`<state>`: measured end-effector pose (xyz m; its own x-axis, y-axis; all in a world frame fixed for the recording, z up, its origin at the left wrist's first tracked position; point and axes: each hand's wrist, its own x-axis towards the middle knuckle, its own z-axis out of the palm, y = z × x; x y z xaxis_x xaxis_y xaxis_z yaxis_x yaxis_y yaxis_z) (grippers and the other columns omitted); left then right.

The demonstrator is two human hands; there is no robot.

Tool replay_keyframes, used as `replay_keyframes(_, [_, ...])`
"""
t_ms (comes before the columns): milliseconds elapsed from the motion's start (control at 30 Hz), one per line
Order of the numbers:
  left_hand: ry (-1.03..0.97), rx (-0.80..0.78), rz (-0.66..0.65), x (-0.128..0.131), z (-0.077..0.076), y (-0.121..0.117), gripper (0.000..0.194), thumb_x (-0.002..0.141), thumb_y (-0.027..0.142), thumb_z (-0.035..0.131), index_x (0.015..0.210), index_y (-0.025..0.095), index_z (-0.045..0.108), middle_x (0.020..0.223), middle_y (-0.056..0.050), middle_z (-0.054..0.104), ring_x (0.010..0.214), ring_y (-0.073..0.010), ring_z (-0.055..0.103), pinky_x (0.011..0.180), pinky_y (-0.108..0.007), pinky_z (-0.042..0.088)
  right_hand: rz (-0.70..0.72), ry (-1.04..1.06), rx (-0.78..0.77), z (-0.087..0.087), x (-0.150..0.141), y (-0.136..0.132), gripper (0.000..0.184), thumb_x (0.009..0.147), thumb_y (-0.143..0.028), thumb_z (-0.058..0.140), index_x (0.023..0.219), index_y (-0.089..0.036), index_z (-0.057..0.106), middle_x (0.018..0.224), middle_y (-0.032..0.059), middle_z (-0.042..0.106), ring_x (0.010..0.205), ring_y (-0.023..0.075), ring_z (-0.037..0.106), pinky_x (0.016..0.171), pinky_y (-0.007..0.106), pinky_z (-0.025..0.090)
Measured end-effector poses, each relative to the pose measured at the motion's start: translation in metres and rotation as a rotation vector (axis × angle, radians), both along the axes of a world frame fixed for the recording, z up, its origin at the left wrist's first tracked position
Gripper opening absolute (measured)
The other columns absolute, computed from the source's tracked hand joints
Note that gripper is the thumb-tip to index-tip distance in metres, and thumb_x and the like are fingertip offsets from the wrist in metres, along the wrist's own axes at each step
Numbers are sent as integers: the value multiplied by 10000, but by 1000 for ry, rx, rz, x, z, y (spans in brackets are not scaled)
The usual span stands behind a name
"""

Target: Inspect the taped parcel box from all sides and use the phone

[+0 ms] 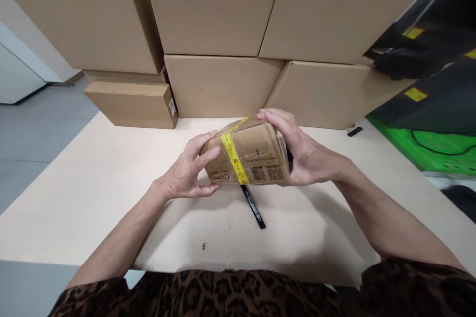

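A small cardboard parcel [247, 153] with yellow tape around it and printed labels on its face is held above the table. My left hand [188, 166] grips its left end, fingers spread over the tape side. My right hand [293, 146] wraps the right end, and that end is partly hidden by my fingers. Below the parcel, a black marker pen [253, 206] lies on the pale table [92, 208], its upper end hidden under the parcel.
Stacked cardboard boxes [219, 86] stand along the far edge of the table. A small black object [354, 131] lies near the right back corner. Black and green packaging [427, 129] stands at right. Grey floor [40, 129] shows at left.
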<state>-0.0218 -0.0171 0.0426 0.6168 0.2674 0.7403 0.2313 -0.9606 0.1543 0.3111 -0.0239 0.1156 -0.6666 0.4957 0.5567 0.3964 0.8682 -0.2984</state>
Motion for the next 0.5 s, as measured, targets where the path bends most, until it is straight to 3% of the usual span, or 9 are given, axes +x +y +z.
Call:
replay_keyframes(100, [-10,13,105,14,-9,-10,1174,883,770,683,1768,262,104,1762,-204,342,1622,-418,349,1318,-640,292,-42,-23,235,-16,-15,-15,1103,807,-573,762,1711,-332,177,1519,162,547,1397,407,582,1198,671,448])
replay_keyframes(167, [-7,91,234,29,-14,-22,1056,956,825,508,1768,279,112,1807,-179,278,1684,-427,227,1358,-681,76,-138,-5,314,-27,-29,-23,1096,811,-627,713,1702,-311,159,1471,169,548,1341,424,591,1173,698,442])
replay_keyframes(333, [-32,174,242,53,-14,-45,1121,986,844,375,1760,129,-7,1821,-227,197,1720,-366,150,1378,-565,166,-270,120,393,-39,-58,-35,1155,790,-751,674,1708,-290,146,1438,177,525,1290,440,575,1127,671,467])
replay_keyframes(433, [-13,96,165,42,-2,-39,1092,986,864,287,1764,162,-20,1836,-207,153,1716,-370,164,1381,-552,175,-267,196,434,-39,-67,-43,1133,795,-697,704,1715,-271,197,1376,172,545,1220,414,599,1054,625,528])
replay_keyframes(500, [-10,-33,139,31,5,-29,1102,949,910,249,1762,237,-68,1850,-186,91,1710,-419,152,1371,-624,134,-284,216,441,-41,-72,-50,1074,811,-634,700,1712,-289,230,1339,159,568,1186,398,612,1035,617,541])
